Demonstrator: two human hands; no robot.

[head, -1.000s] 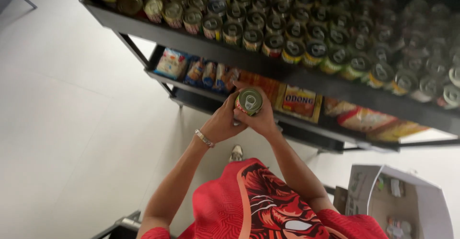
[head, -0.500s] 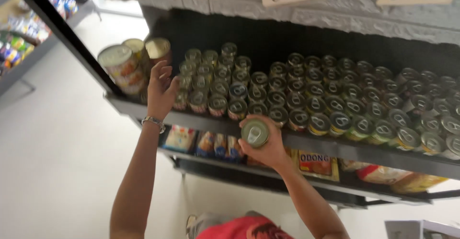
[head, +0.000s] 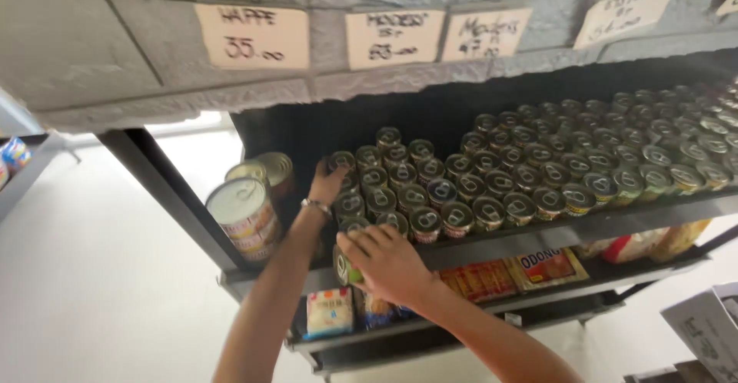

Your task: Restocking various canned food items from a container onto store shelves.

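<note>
My right hand (head: 388,261) grips a small green-labelled can (head: 344,269) and holds it at the front edge of the dark metal shelf (head: 492,246), at the left end of the rows. My left hand (head: 327,184), with a bracelet on the wrist, reaches deeper into the shelf. Its fingers rest against the leftmost small cans (head: 347,198), and I see no can lifted by it. Several rows of identical ring-pull cans (head: 492,187) fill the shelf to the right.
Larger stacked cans (head: 244,212) stand at the shelf's left end. Paper price tags (head: 252,36) hang on the grey ledge above. The lower shelf holds flat packets (head: 546,266) and a small box (head: 329,312). A cardboard box (head: 706,329) sits at bottom right.
My right hand has raised the can from below up to the shelf's front edge. My left hand has shifted right, from the large cans to the small cans.
</note>
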